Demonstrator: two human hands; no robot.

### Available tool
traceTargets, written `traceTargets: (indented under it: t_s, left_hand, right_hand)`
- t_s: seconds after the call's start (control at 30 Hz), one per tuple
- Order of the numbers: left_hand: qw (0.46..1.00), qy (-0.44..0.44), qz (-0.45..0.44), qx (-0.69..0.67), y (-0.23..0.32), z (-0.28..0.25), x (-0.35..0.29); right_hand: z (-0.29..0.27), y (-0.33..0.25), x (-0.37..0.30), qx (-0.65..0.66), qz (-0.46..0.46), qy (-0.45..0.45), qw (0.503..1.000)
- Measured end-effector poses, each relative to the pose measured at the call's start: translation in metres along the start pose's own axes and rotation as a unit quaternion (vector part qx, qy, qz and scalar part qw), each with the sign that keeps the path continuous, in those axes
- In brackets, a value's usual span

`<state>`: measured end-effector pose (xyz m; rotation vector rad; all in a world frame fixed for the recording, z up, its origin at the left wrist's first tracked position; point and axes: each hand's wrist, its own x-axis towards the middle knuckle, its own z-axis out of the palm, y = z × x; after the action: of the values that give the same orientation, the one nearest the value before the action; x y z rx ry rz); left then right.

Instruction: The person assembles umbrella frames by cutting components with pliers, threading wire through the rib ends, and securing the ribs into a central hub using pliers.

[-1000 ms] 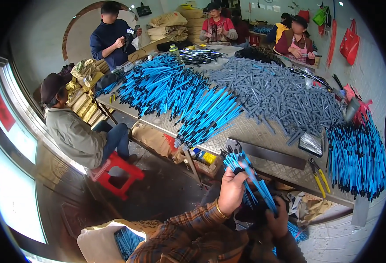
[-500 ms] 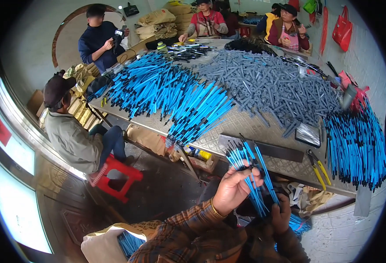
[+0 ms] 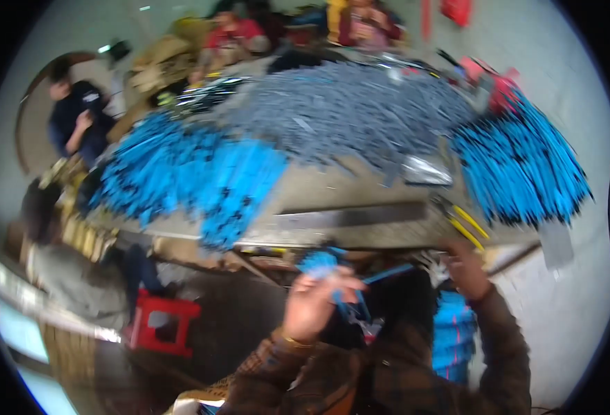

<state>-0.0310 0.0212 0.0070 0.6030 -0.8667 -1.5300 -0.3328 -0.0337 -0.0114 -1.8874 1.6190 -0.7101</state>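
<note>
My left hand [image 3: 319, 304] is closed around a small bundle of thin blue rods [image 3: 319, 263], held up in front of the table's near edge. More blue pieces hang below its fingers. One blue rod [image 3: 389, 274] slants to the right of that hand, and whether it is held is unclear. My right hand [image 3: 467, 271] is raised by the table edge, apart from the left and just below a pair of yellow-handled pliers [image 3: 465, 221]. Motion smears its fingers, so their grip does not show. Stacked bundles of blue rods [image 3: 453, 335] stand beside my right forearm.
On the table [image 3: 367, 187] lie a heap of grey tubular parts [image 3: 346, 111], blue rods at left [image 3: 159, 166] and right [image 3: 526, 166], a flat metal bar [image 3: 350, 216] and a clear packet [image 3: 426, 170]. A seated person [image 3: 76, 270], a red stool [image 3: 163, 325] and others surround it.
My view has swung to the right and blurred. My right hand has left the rod bundle and risen toward the pliers. The left hand keeps its bundle, now tilted differently.
</note>
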Motion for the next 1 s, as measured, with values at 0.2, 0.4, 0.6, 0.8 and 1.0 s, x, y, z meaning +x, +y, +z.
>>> traceTargets:
  t_s: [0.2,0.4,0.6,0.8,1.0]
  left_hand:
    - [0.981,-0.135,-0.108,0.093,-0.011,0.005,-0.007]
    - [0.980,-0.149,-0.125,0.041,-0.011,-0.013,-0.012]
    - [0.979,-0.170,-0.066,0.090,-0.012,-0.024,-0.009]
    - [0.983,-0.119,-0.114,0.076,-0.004,-0.032,-0.015]
    - [0.990,-0.089,-0.086,0.065,0.000,-0.023,-0.017]
  right_hand:
    - [-0.078,0.095,0.076,-0.364,-0.045,0.200,0.909]
    - [-0.074,0.122,0.117,-0.477,0.080,0.134,0.865]
    - [-0.085,0.142,0.121,-0.383,0.046,0.204,0.900]
    - [-0.086,0.108,0.107,-0.242,-0.111,0.267,0.926]
    - [-0.087,0.117,0.110,-0.053,-0.097,0.247,0.963]
